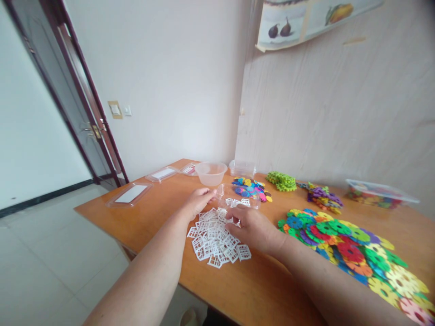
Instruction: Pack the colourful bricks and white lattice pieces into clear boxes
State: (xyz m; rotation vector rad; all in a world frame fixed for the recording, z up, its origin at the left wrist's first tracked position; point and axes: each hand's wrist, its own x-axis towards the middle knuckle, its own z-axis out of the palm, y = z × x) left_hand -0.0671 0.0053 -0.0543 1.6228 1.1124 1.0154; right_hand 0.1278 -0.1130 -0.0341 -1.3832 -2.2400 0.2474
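My left hand [200,202] pinches the left edge of a clear plastic box [254,199] with a few white window-shaped pieces [238,203] inside. In front of the box lies a heap of white plastic window-frame pieces [215,237], loosely piled on the table. Over the heap's right side hangs my right hand [254,226], its fingers bent and the thumb apart from them. Nothing shows between those fingers, though their undersides are partly hidden.
Behind the box stand a translucent bowl [211,173] and clear containers [242,168]. Clear lids [131,194] lie at left on the wooden table [159,213]. Colourful flower discs [350,249], small round discs [248,184], green pieces [281,181], purple pieces [324,199] and a filled box [380,194] sit rightward.
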